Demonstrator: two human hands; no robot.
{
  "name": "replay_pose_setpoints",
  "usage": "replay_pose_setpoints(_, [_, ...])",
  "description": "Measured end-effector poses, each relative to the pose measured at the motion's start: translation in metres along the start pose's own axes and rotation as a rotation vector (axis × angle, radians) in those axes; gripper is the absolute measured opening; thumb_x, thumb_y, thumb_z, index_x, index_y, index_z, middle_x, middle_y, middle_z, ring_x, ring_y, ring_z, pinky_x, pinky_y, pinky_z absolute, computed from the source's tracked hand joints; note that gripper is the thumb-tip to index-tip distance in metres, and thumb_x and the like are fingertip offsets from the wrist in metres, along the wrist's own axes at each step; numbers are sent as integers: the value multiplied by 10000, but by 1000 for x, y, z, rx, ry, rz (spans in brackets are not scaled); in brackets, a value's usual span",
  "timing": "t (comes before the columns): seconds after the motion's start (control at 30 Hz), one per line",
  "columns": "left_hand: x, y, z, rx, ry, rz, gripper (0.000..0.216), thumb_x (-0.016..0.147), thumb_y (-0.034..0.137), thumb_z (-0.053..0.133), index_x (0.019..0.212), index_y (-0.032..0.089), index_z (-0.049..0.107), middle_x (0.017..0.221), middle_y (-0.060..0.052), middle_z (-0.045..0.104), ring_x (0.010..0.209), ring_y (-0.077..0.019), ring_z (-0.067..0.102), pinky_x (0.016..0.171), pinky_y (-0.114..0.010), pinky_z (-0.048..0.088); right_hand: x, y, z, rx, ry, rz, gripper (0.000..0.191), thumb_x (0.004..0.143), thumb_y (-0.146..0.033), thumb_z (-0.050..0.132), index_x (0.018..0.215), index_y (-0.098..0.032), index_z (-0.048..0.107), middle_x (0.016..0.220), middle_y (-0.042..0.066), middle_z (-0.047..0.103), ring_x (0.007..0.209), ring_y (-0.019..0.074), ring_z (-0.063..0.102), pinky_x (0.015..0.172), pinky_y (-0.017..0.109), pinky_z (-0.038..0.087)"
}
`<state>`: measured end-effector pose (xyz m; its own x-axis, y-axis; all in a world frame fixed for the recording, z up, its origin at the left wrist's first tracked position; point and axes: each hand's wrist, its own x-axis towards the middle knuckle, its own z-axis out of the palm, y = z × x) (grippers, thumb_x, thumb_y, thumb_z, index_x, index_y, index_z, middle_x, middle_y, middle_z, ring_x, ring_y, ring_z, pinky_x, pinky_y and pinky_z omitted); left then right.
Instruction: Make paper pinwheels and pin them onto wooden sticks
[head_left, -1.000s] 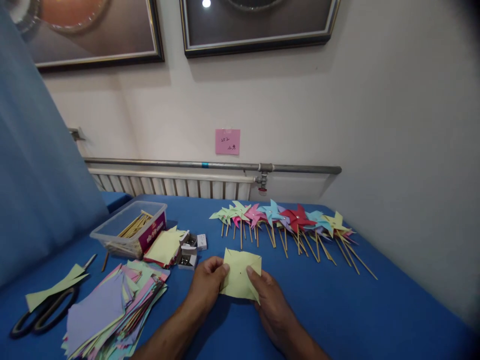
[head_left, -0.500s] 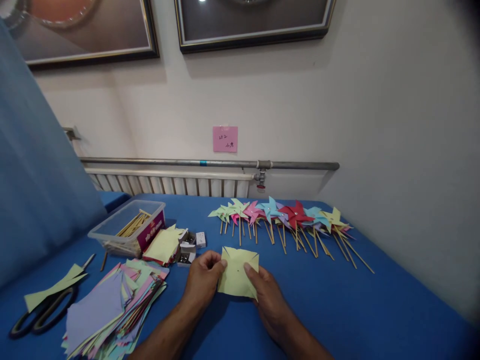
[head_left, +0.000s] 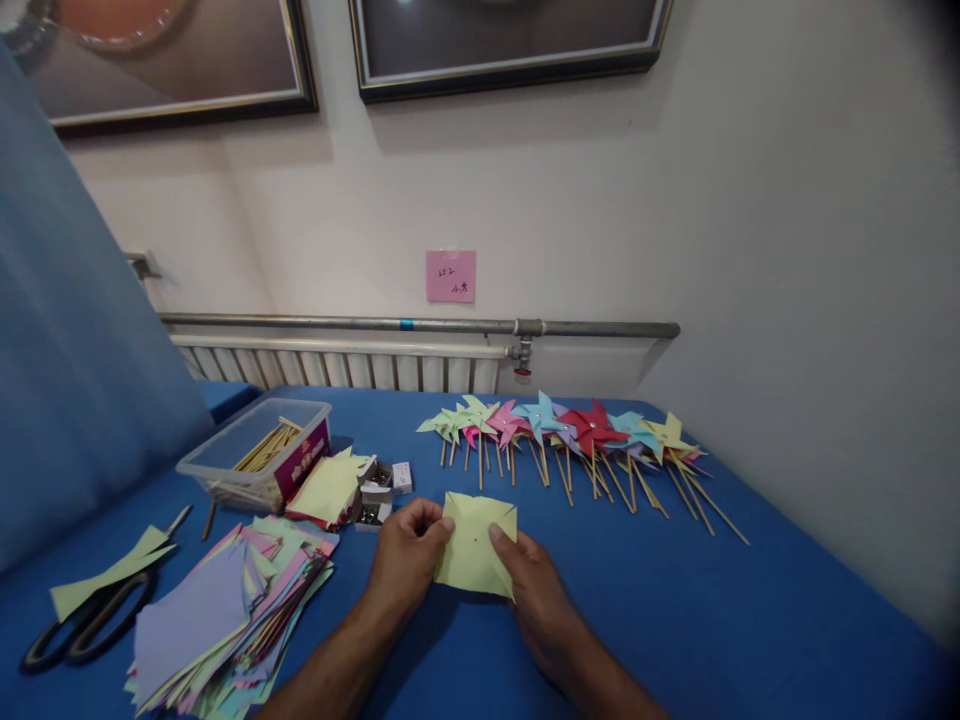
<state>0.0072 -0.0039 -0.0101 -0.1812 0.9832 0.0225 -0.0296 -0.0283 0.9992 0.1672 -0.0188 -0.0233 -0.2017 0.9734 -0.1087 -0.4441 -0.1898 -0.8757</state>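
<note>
left hand (head_left: 409, 555): pinches square (head_left: 475, 562) at left edge | right hand (head_left: 534, 585): grips its right edge | square: above table (head_left: 675, 620), nearer than pinwheels (head_left: 592, 430) | scissors (head_left: 88, 632): far left, beside paper stack (head_left: 196, 612)

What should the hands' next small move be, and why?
Probably fold an upper corner of the pale yellow square paper sheet inward: the left hand and right hand hold its sides, slits cut its two upper corners, a small dark dot marks its middle, and multicoloured folded-paper pinwheels lie beyond.
</note>
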Motion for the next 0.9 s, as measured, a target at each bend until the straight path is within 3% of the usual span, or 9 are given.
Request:
replay_pose_setpoints(0.5, [-2, 2, 1, 2, 9, 2, 327, 638, 481, 800, 661, 201, 634, 563, 43, 569, 528, -115, 449, 530, -232, 352, -1, 0, 0, -6, -12, -17, 594, 807, -659, 863, 1143, -170, 822, 1017, 129, 863, 1042, 377, 793, 941, 484, 601])
replay_pose_setpoints(0.9, [-3, 4, 1, 8, -11, 8, 298, 644, 459, 788, 696, 190, 671, 602, 23, 624, 551, -130, 501, 556, -246, 398, 0, 5, -2, 6, -18, -16, 642, 827, -659, 856, 1214, -150, 804, 1017, 132, 861, 1007, 353, 802, 937, 474, 602])
